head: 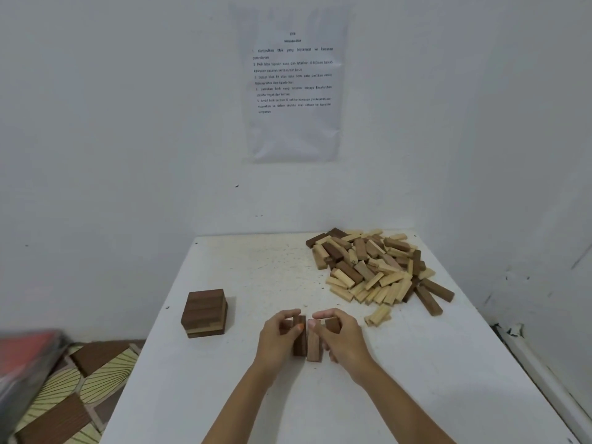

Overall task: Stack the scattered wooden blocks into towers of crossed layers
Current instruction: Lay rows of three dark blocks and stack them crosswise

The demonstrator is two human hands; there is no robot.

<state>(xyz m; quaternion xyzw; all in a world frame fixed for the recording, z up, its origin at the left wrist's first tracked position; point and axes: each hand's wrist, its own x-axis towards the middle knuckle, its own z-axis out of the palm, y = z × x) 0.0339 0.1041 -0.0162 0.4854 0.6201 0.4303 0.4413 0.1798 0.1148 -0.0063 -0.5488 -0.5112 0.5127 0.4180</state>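
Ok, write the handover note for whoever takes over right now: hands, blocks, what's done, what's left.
Left hand: grips the row of blocks from its left side.
Right hand: grips that row from the right.
The row lies flat on the table, front middle.
Done: one short tower stands near the table's left edge.
Left: the big pile at the back right is unstacked. The held row looks like a new tower's first layer, so cross the next layer over it.
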